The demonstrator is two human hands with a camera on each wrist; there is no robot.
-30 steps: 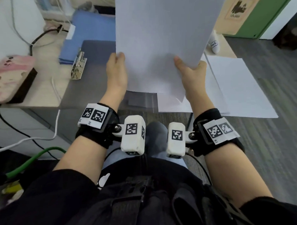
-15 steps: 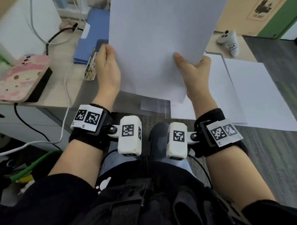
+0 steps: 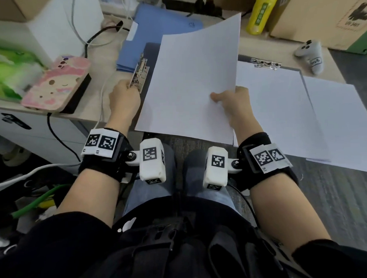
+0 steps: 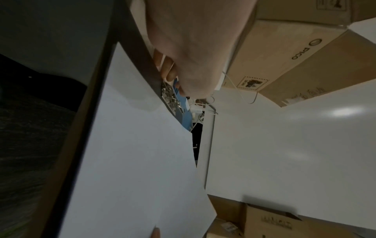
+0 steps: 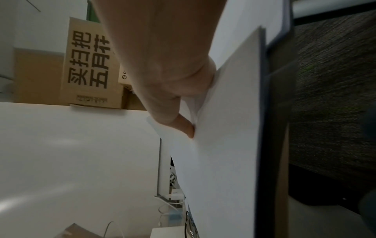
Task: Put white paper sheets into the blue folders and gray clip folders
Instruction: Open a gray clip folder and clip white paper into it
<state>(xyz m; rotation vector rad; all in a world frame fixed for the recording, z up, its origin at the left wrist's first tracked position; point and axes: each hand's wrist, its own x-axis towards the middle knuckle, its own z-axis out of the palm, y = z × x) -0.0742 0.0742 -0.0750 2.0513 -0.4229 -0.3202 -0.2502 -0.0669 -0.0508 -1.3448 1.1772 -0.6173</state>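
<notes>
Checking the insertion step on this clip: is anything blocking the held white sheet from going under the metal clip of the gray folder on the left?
Nothing visible blocks it. The left hand pinches the metal clip of the gray clip folder, while the right hand holds the white paper sheet right beside it. Whether the clip is lifted cannot be told.

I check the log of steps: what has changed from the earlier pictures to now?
The left hand let go of the white paper sheets and took hold of the metal clip on the gray clip folder. The sheets came down lower. The right hand still pinches them.

White paper sheets (image 3: pixel 193 80), blue folder (image 3: pixel 160 29), gray clip folder (image 3: pixel 150 49) — yellow bottle (image 3: pixel 261 11), b/w wrist tags (image 3: pixel 101 142).
</notes>
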